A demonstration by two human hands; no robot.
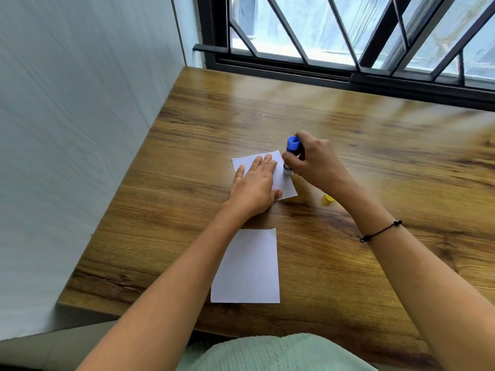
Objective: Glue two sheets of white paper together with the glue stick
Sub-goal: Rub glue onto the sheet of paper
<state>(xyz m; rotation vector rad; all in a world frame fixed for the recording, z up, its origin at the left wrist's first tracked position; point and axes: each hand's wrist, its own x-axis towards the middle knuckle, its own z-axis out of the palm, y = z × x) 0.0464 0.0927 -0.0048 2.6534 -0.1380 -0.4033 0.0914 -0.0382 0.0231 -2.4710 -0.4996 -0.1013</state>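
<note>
Left hand [254,188] lies flat, fingers spread, palm down on the far sheet [286,183], pinning it to the table [375,145]. Right hand [312,162] is closed around the glue stick [290,153], held roughly upright with its blue end up and its lower tip meeting the far sheet near the right edge. Whether glue is actually transferring cannot be told. The near sheet [247,266] lies loose on the table close to the person, well apart from the far sheet, partly under the left forearm. A yellow cap [327,199] rests on the table just right of the far sheet, beside the right wrist.

Assessment: both sheets are light, thin and limp; they will slide or buckle under a dragged stick unless held flat, so the spread palm is well placed. Strokes running away from the pinning hand should wrinkle least. The near sheet is best lifted by a corner or edge and laid down from one side. The stick is rigid and light; a grip around its barrel suffices.
</note>
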